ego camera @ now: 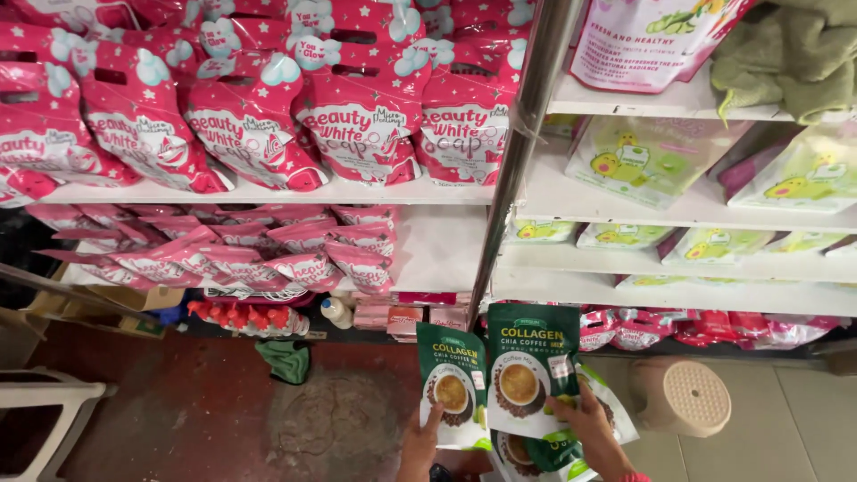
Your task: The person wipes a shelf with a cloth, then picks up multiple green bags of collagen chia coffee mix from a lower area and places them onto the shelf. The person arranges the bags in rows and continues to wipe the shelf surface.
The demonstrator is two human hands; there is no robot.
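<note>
My left hand (420, 446) grips the bottom edge of a green and white pouch (452, 375) with a coffee cup pictured on it. My right hand (591, 431) holds a second pouch (528, 370) of the same kind, fanned over more such pouches (536, 451) below it. Both are held upright low in front of white shelves (437, 254). Part of the lower pouches is hidden by my right hand.
Pink pouches (357, 125) fill the left shelves. Pale green pouches (647, 156) lie on the right shelves, with a green towel (786, 54) on top. A beige stool (683, 397), a green cloth (287, 360), red-capped bottles (245, 317) and cardboard boxes (116, 308) sit on the floor.
</note>
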